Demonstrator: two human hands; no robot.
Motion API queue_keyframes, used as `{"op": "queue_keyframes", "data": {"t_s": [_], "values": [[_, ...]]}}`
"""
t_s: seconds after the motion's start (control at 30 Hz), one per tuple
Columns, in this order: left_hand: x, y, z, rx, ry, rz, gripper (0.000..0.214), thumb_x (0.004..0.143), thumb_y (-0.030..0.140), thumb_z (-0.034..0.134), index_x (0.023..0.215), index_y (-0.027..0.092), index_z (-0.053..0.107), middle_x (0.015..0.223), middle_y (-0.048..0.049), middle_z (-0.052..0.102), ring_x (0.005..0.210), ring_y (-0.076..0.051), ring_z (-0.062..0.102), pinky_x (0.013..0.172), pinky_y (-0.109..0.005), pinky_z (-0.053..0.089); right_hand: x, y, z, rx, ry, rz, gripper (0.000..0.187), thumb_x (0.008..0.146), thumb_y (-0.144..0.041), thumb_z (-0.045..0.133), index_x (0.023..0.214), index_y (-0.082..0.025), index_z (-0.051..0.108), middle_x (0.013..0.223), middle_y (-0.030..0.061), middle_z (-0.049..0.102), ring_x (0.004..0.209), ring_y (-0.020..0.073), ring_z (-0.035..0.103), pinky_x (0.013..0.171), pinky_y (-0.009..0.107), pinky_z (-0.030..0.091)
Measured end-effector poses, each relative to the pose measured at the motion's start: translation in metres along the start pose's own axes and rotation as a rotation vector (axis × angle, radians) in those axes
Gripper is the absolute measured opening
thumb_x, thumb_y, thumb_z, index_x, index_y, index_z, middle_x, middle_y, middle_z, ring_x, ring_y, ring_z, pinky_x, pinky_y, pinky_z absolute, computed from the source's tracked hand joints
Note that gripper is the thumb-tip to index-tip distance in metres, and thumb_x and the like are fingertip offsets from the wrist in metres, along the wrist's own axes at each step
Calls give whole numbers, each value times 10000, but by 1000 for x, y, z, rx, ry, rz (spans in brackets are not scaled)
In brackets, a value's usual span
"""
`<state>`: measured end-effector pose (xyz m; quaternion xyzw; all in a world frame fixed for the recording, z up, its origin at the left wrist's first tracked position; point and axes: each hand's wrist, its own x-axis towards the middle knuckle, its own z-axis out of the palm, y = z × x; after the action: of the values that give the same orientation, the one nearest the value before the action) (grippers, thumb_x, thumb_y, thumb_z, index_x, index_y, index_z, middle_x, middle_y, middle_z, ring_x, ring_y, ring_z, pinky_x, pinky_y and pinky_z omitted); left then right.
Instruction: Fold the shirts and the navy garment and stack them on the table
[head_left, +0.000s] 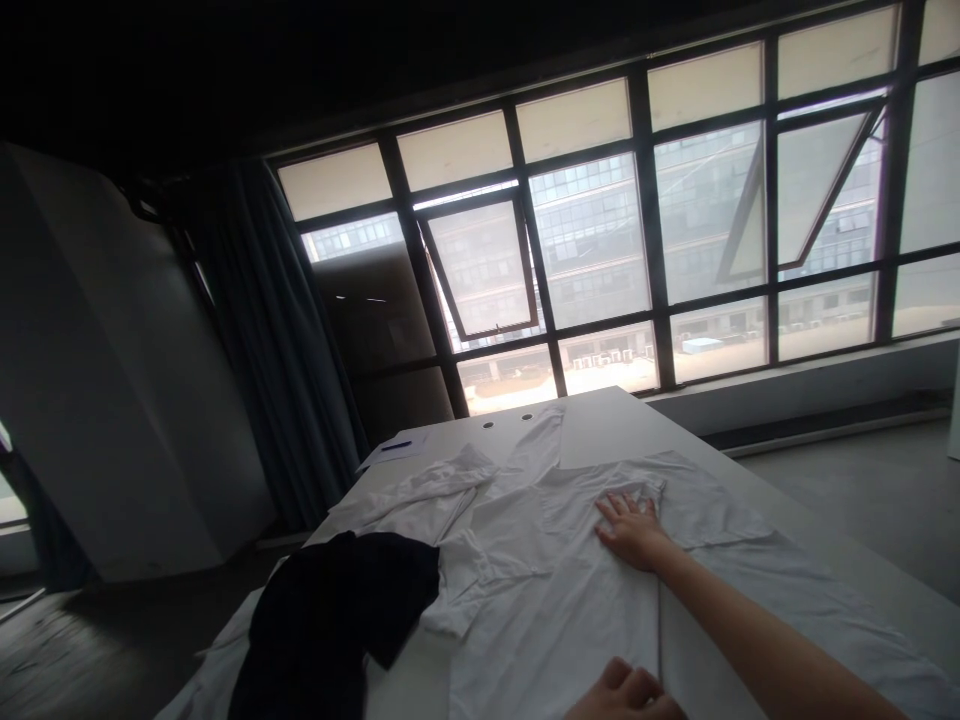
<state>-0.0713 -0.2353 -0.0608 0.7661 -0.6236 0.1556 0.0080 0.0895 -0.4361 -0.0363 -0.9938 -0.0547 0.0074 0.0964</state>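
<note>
A large gridded window (592,240) fills the far wall, with buildings visible outside. A dark curtain (277,340) hangs at its left end, beside a grey pillar (112,360). A grey floor (847,500) is visible to the right of the table.

The white table (592,420) runs toward the window, and two small round holes (508,420) are set in its far end. A white shirt (540,620) lies spread across the table's middle, wrinkled, with part of the cloth folded over on the left. A dark garment (330,620) lies bunched at the shirt's left edge, touching and partly overlapping it. A sheet of paper (397,447) lies beyond the shirt, with a blue pen (396,445) on it.

The right hand (630,532) rests palm down on the shirt, its fingers (611,510) spread and released. The left hand (622,695) is cut off by the bottom edge, at the shirt; whether its fingers grasp cloth cannot be determined.
</note>
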Motion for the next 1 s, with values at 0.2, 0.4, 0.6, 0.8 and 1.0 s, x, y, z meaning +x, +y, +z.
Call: {"op": "queue_keyframes", "data": {"t_s": [0.2,0.4,0.6,0.8,1.0], "values": [[-13,-22,-58,-260,-73,-211,409,1009,596,529,1346,370,576,1489,29,568,1314,-184,559,1110,-330,402,0,-1,0,-3,-9,0,768,950,-647,294,1617,-266,286,1710,93,168,1551,404,113,1158,711,-26],[-46,-39,-53,-210,-199,-330,713,1018,652,409,1620,386,136,1685,-94,234,1530,-386,255,1167,-668,320,-1,2,-2,1,-30,3,794,936,-669,287,1623,-271,264,1712,86,160,1552,411,100,1154,723,-24],[-53,-32,-5,88,-53,-289,614,1059,514,429,1609,367,197,1611,-129,386,1431,-386,450,1081,-669,423,5,-11,-7,2,-6,22,741,885,-549,450,1561,-249,410,1665,134,306,1518,441,205,1125,764,62],[-50,-23,27,353,178,-238,498,1019,517,524,1477,331,467,1417,-131,624,1224,-368,654,1084,-662,417,10,-19,2,-12,89,132,755,941,-474,369,1581,-75,336,1670,196,260,1544,370,169,1212,594,45],[-50,-23,35,384,209,-244,490,1003,533,541,1449,334,499,1409,-121,638,1231,-353,650,1155,-701,300,22,2,3,-23,139,262,766,969,-497,279,1585,-43,314,1669,223,240,1536,371,193,1223,528,36]]}}
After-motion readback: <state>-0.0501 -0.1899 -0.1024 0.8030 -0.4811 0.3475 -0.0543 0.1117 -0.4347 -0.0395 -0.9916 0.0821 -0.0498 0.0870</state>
